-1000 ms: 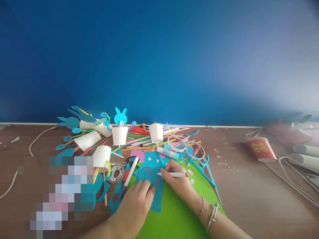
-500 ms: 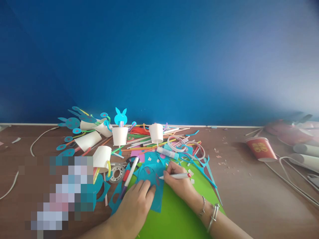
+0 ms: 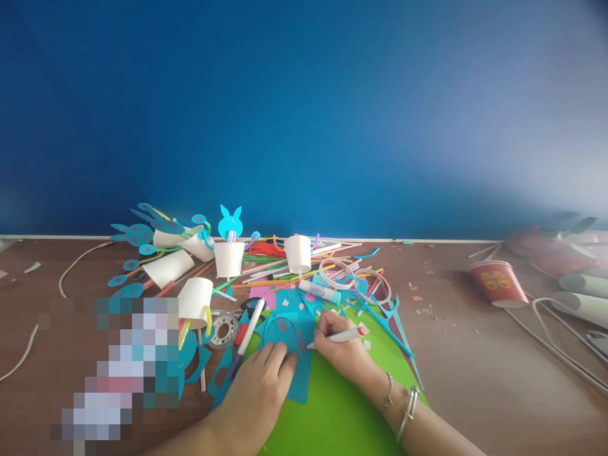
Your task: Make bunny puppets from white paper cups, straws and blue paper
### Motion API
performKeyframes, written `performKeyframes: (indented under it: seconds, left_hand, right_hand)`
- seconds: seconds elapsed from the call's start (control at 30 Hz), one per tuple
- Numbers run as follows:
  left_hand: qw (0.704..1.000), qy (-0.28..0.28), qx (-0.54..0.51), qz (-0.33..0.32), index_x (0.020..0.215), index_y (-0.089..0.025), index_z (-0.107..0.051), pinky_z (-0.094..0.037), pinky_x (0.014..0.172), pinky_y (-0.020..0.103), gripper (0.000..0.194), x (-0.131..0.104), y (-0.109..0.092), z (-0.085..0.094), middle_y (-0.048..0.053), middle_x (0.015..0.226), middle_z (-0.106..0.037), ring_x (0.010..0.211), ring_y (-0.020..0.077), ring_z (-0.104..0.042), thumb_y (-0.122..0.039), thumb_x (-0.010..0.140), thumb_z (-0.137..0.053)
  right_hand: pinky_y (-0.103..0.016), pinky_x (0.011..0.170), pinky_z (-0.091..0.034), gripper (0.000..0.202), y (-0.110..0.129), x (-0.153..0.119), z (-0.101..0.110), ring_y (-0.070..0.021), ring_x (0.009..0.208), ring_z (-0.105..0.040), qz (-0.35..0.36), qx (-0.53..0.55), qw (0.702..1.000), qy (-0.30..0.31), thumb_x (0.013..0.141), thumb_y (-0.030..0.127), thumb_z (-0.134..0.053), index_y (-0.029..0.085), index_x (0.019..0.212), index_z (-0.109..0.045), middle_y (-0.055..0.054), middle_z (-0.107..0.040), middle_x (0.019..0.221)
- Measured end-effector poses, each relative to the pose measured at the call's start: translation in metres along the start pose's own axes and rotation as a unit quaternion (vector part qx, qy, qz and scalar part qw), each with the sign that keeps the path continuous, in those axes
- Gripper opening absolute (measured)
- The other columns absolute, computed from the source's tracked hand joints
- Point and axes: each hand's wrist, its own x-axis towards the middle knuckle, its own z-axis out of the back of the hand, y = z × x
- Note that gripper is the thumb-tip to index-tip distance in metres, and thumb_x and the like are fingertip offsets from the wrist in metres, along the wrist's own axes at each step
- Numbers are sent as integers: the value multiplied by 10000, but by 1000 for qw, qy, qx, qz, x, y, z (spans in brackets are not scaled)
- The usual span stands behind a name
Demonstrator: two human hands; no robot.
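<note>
A white marker with a red end (image 3: 342, 335) is gripped in my right hand (image 3: 349, 361), its tip at a small red outline on a sheet of blue paper (image 3: 300, 387). My left hand (image 3: 260, 378) rests on the sheet's lower left part, fingers stretched out and pressing it flat. More red outlines show on the sheet, near a drawn circle. Under it lies green paper (image 3: 332, 418). Beside my left hand is a white marker with a purple end (image 3: 248, 335). A glue stick (image 3: 319, 292) lies beyond the sheet.
White paper cups (image 3: 229, 260) with straws and blue rabbit cutouts (image 3: 230, 225) stand or lie at the back left. Straws (image 3: 266, 269), tape rolls (image 3: 224, 330) and blue scraps (image 3: 221, 377) surround the sheet. A red paper cup (image 3: 498, 284) and white cables (image 3: 555, 345) are at right.
My right hand has shifted slightly to the right, and the marker is tilted more, its tip a little lower on the red outline. My left hand has stayed in place.
</note>
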Motion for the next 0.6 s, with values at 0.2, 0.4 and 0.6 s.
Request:
performKeyframes:
  seconds: [0.2, 0.4, 0.6]
  left_hand:
    - [1000, -7, -2, 0, 1142, -159, -587, -550, 750, 389, 462, 1, 0, 0, 80, 994, -600, 879, 244, -601, 74, 772, -439]
    - [1000, -12, 1, 1, 1124, -162, -592, -543, 745, 386, 445, 0, 0, 0, 81, 986, -599, 872, 243, -599, 69, 779, -434]
    - [1000, -11, 9, 1, 1151, -171, -583, -541, 751, 364, 458, 0, 0, -1, 75, 995, -600, 874, 229, -599, 68, 783, -451]
  right_hand:
    - [-212, 427, -296, 200, 0, -1, 1, -100, 469, -363, 2, 6, 1000, 12, 645, 175, -485, 234, 528, -333, 63, -391, 457]
    - [-211, 427, -292, 203, -1, -1, 1, -97, 464, -362, -5, 19, 999, 31, 649, 174, -493, 232, 527, -342, 64, -396, 464]
    - [-225, 426, -282, 211, -1, 0, 1, -98, 432, -355, -39, 33, 998, 33, 690, 239, -509, 238, 546, -356, 70, -404, 446]
